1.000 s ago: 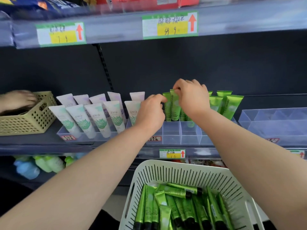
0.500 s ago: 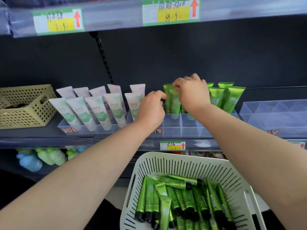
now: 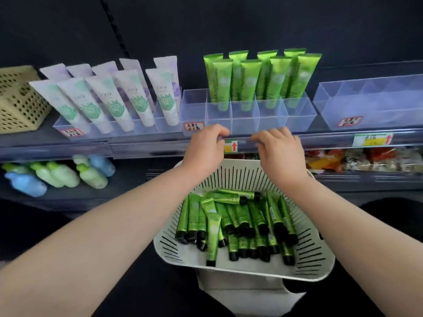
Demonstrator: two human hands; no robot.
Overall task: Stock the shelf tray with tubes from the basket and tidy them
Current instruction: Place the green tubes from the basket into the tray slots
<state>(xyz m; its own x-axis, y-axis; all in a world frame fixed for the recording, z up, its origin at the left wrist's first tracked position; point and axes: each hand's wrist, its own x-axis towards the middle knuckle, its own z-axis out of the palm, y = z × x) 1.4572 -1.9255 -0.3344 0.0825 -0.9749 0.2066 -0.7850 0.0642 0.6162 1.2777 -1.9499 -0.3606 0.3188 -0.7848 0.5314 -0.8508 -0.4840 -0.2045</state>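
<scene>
Green tubes (image 3: 248,81) stand in our clear tray (image 3: 272,121), more lie heaped in the white basket (image 3: 319,259); our left hand (image 3: 206,149) and right hand (image 3: 278,151) hover loosely curled, empty

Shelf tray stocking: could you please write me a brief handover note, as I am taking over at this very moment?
Left hand: fingers loosely curled, holding nothing, at the front edge of the shelf.
Right hand: the same, beside it.
Shelf tray: eight standing tubes, upright in two rows at its back; front compartments and leftmost column look empty.
White basket, below the hands: many loose tubes lie in it.
Done: back rows stocked and neat.
Left: move tubes from the basket into the empty compartments, then straighten them.
</scene>
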